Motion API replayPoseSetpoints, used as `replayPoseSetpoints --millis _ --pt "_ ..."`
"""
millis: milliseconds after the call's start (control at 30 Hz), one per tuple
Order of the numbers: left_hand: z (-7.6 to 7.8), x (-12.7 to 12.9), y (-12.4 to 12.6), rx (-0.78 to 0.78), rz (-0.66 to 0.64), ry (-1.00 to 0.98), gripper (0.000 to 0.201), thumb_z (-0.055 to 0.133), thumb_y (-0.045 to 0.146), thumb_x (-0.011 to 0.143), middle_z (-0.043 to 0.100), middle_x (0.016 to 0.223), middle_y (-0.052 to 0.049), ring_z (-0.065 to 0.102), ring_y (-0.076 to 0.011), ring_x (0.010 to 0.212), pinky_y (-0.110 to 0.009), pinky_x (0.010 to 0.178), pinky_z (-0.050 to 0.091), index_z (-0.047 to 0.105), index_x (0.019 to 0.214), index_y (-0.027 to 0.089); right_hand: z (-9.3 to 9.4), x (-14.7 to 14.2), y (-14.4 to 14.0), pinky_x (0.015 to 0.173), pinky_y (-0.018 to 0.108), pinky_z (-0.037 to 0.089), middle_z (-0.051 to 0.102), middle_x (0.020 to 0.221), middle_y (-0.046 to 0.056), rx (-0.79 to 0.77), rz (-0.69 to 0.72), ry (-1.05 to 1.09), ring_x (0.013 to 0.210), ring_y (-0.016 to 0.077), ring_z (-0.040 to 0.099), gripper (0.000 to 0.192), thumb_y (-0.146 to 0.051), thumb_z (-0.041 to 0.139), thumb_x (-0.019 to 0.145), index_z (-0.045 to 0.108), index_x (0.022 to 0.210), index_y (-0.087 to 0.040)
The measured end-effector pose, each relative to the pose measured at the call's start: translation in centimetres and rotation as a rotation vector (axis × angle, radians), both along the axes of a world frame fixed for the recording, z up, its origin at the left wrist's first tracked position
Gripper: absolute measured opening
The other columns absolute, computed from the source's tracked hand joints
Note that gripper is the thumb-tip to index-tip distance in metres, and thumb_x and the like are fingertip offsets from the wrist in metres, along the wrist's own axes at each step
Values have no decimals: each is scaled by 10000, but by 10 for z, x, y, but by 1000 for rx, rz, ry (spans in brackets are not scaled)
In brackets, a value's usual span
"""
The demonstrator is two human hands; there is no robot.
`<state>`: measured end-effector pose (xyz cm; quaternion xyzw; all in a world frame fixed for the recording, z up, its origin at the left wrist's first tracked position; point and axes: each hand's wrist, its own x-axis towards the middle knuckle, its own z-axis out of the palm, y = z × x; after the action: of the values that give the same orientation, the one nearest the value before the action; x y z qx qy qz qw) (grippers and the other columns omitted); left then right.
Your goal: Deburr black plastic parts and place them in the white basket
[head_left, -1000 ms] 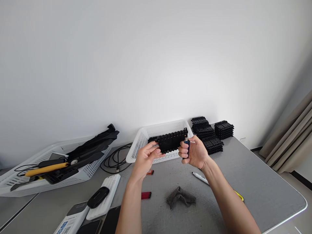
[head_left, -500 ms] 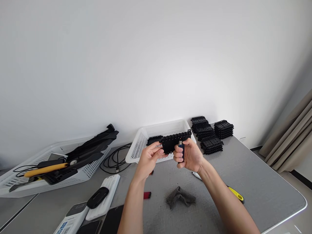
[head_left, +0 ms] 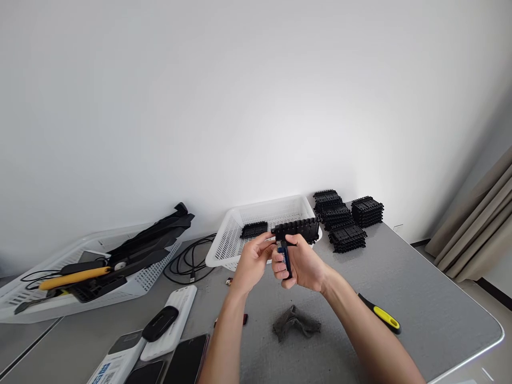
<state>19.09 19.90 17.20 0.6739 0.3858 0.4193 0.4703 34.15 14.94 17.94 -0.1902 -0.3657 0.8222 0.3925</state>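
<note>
Both hands slid left and closer together since a second ago. Left hand [head_left: 253, 261] pinches the black block [head_left: 298, 230]; right hand [head_left: 303, 265] grips a blue lighter [head_left: 284, 258] just beneath it, before the white basket [head_left: 228, 242]. Table [head_left: 432, 298] right side open.

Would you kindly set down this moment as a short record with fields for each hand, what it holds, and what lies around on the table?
left hand: left hand touches the black ridged part at its left end
right hand: right hand holds a small blue stick upright, just under the part
behind the hands: white basket with a black piece inside; stacks of black parts to its right
on the table: grey cloth, yellow-handled tool, cables
far left: second white basket with tools
</note>
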Motion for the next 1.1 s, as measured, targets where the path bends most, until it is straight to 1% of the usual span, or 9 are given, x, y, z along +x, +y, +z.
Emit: replayPoseSetpoints --millis 67,267,367,500,700,833,933,1033,1100 --pt "0 -1 1 -72 48 -101 425 705 411 751 722 769 -45 678 -198 703 -352 747 550 629 1077 149 2 1 -2 461 209 160 331 682 -36 58 -134 -70 555 99 251 413 -597 510 809 406 738 -204" --pt "-2 -3 7 -209 130 -402 646 816 407 641 735 897 -67 713 -247 826 -451 861 561 562 1175 150 -12 8 12 466 224 211 273 624 -77 225 -915 -254 529 90 244 453 -443 731 728 333 704 -228" --pt "-2 0 6 -252 102 -450 633 822 366 643 726 849 -40 717 -242 835 -456 877 561 559 1183 164 -21 10 22 515 237 320 364 669 -65 280 -1099 -305 569 100 348 408 -444 733 733 390 741 -225" --pt "3 4 -2 -262 10 -372 658 793 344 685 737 881 -69 718 -265 893 -471 910 541 512 1250 155 -26 10 28 568 265 413 418 730 -53 304 -1189 -240 605 114 429 367 -426 723 739 416 788 -230" --pt "9 7 -12 -208 -52 -107 885 779 395 709 718 1126 -122 658 -283 1093 -438 973 500 343 1456 211 -28 17 32 573 262 409 383 717 -57 300 -1265 -215 609 117 404 320 -340 691 706 396 766 -235" --pt "4 7 -8 -187 49 -25 719 669 546 775 650 1266 -150 574 -326 1222 -420 956 514 495 1376 192 -28 22 33 665 269 392 435 736 -42 351 -1305 -319 689 131 444 300 -330 663 711 386 754 -225" --pt "-1 6 -3 -145 133 19 723 654 570 774 654 1253 -166 594 -334 1192 -422 932 524 525 1350 152 -26 23 31 729 279 382 470 750 -32 429 -1279 -408 742 143 470 275 -321 638 730 380 737 -224" --pt "-4 5 -1 -100 106 10 745 675 562 753 702 1155 -166 652 -328 1088 -409 848 557 530 1341 128 -21 20 24 697 278 372 492 774 -25 480 -1243 -545 729 149 467 211 -312 584 769 392 750 -228" --pt "-5 5 0 -73 93 -4 710 680 559 746 721 1103 -160 668 -323 1045 -400 820 561 567 1295 122 -15 18 17 692 289 366 515 821 -8 493 -1301 -675 747 164 465 162 -312 569 787 431 799 -228"
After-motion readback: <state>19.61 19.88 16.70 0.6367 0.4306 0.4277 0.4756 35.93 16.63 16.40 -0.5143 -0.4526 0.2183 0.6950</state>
